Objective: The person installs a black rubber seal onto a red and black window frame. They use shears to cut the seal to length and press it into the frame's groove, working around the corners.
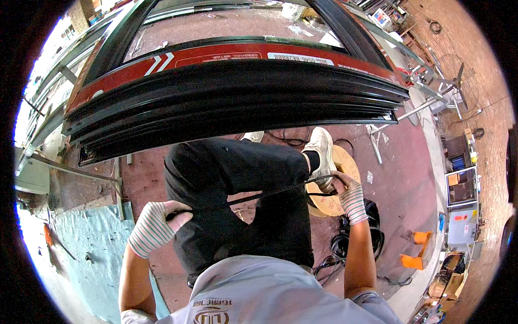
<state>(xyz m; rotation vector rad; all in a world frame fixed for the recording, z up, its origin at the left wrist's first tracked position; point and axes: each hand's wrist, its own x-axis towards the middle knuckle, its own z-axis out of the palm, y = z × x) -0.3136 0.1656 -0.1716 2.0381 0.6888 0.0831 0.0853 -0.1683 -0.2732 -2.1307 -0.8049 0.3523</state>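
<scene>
A thin black rubber strip (264, 193) stretches between my two hands, over my black trousers. My left hand (156, 227), in a striped fingerless glove, is closed in a pinch at its left end; the strip is hard to make out there against the dark cloth. My right hand (348, 195), gloved likewise, grips the other end between thumb and fingers, and a piece of strip bends back below it. Beyond my knees lies a large black window or door frame (232, 100), with a red printed film (237, 58) along its bar. Neither hand touches the frame.
Black strip lies coiled (340, 243) on the floor at my right, near a round yellowish disc (345, 162) by my shoe. Farther right are an orange bracket-like object (415, 259) and a grey box (463, 224). A light-blue sheet (89, 243) covers floor at left; metal stand bars (70, 175) hold that side.
</scene>
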